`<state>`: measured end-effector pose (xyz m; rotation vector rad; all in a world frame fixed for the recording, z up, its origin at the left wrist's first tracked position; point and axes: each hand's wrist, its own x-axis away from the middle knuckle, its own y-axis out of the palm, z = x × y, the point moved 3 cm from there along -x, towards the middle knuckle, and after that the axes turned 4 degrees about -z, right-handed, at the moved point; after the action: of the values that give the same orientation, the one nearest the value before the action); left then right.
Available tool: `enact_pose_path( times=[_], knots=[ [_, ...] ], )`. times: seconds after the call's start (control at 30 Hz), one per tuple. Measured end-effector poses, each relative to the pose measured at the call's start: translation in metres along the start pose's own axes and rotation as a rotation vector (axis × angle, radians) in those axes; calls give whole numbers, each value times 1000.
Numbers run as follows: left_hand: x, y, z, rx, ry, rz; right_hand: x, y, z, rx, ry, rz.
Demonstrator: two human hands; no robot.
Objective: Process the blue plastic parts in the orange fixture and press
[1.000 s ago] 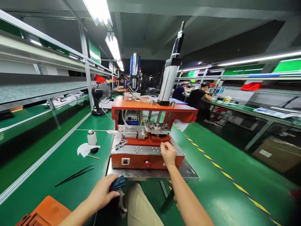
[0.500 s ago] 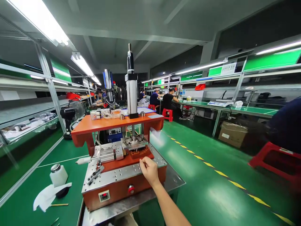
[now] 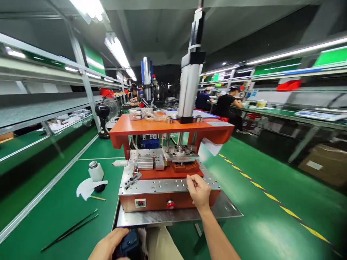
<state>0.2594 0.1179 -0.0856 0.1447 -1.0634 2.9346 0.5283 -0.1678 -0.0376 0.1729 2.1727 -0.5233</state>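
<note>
A bench press with an orange top plate and an upright silver cylinder stands before me. My right hand is closed in a fist in front of the press's metal base plate, right of a red button. Whatever its fingers may hold is hidden. At the bottom edge, my left hand is wrapped round a dark blue boxy object, cut off by the frame. Under the press head sits a brown-red fixture block. A small metal clamp bar lies on the base plate.
Black tweezers, a white cloth and a white bottle with a metal cap are on the green bench at left. A fan stands behind them. Seated co-workers are at benches further back. A cardboard box is at right.
The view has swung left and nearer, so the press appears larger and further right. My left hand with the dark blue object has come into view. My right hand stays closed before the press.
</note>
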Motion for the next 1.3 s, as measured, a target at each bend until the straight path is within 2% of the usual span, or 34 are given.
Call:
enact_pose_path(
  times=[0.07,0.23,0.53,0.77,1.3],
  knots=[
    [2,1,8,-10,20,-28,2,0,2,-1,-6,2],
    [10,1,26,-35,-42,23,3,-1,7,6,-19,-1],
    [13,-2,46,-75,-85,-14,1,-2,8,77,7,33],
    [15,-1,46,-84,-104,-24,2,-3,7,48,36,19],
    [14,0,45,-96,-100,-24,2,-4,8,39,0,15]
  ],
)
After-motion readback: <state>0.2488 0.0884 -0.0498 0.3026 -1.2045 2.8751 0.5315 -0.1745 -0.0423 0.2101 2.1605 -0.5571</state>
